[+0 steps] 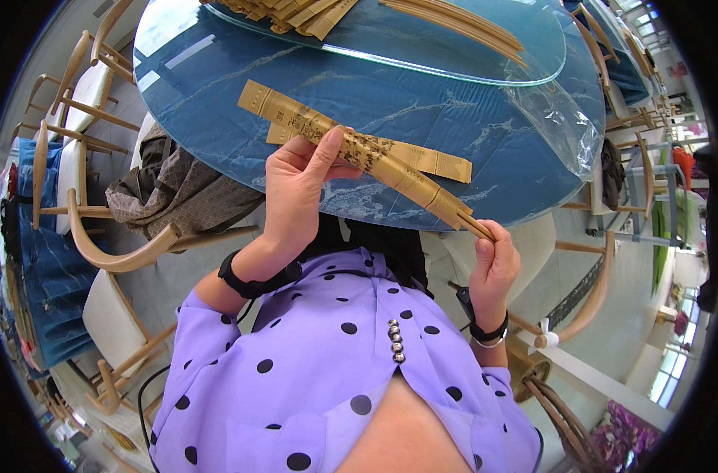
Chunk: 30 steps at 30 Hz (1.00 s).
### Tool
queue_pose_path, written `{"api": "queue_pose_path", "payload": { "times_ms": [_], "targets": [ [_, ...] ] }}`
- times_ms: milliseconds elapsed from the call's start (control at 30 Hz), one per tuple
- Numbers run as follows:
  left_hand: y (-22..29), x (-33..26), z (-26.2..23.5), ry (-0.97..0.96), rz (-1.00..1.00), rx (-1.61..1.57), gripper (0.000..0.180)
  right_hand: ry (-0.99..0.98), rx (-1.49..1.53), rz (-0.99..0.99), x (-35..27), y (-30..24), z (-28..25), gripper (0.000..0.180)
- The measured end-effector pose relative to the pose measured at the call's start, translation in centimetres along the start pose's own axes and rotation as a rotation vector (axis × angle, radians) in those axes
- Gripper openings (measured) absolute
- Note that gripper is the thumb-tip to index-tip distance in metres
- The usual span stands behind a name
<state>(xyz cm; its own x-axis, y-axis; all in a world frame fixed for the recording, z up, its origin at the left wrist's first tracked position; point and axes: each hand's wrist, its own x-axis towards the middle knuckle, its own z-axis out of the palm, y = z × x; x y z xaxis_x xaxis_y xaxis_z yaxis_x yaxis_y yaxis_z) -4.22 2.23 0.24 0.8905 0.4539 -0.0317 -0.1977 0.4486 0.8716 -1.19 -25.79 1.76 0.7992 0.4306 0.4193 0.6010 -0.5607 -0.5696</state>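
A long gold paper chopstick sleeve with dark printing slants across in front of me, above the table's near edge. My left hand pinches the sleeve near its middle, thumb on top. At the sleeve's lower right end a pair of brown chopsticks sticks out partway, and my right hand grips their tips between thumb and fingers. Beneath the held sleeve, another gold sleeve lies crosswise on the blue marbled table; its middle is hidden.
On a glass turntable lie a pile of gold sleeves and several loose chopsticks. Clear plastic wrap rests at the table's right edge. Wooden chairs stand around, the left one with a brown patterned bag.
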Motion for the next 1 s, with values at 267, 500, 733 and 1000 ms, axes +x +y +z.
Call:
{"api": "queue_pose_path", "payload": {
  "times_ms": [267, 500, 733, 1000],
  "targets": [
    [0.7, 0.7, 0.5, -0.021, -0.054, -0.204, 0.031, -0.035, -0.004, -0.083, 0.3, 0.2, 0.6, 0.018],
    [-0.1, -0.6, 1.6, -0.043, -0.117, -0.215, 0.031, -0.039, -0.019, -0.100, 0.1, -0.2, 1.2, 0.018],
    [0.8, 0.1, 1.1, -0.022, -0.035, -0.250, 0.034, -0.004, -0.015, -0.069, -0.4, 0.5, 0.8, 0.020],
    [0.2, -0.2, 1.1, 0.003, -0.032, -0.193, 0.033, 0.021, -0.013, -0.030, -0.6, -0.1, 1.1, 0.018]
  ]
}}
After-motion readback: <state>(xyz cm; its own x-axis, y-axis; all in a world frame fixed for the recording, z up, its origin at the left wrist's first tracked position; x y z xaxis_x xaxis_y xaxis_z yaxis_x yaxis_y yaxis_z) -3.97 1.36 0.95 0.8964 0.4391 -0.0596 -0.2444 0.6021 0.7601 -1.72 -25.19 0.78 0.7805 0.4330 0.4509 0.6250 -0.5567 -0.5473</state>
